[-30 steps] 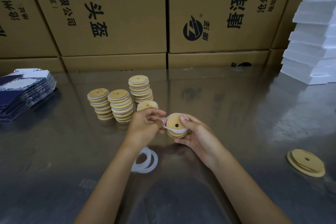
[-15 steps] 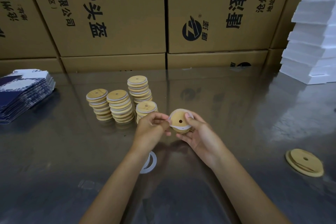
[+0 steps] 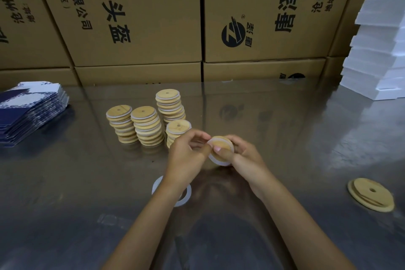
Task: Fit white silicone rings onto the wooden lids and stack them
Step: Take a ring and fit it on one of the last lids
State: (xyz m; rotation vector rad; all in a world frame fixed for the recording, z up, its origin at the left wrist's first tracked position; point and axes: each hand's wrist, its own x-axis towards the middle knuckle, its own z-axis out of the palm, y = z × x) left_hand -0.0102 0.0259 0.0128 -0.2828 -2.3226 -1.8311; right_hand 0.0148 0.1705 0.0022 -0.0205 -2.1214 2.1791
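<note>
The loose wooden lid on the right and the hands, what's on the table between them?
Head view: nothing, only bare reflective table between the loose lid and the right hand.

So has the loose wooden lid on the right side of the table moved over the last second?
No. The loose wooden lid lies flat at the same spot on the table, still as far in front of the white foam stack.

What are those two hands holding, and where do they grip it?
A round wooden lid with a white ring round its rim. The right hand holds its right edge, thumb across the face; the left hand pinches the left edge.
</note>
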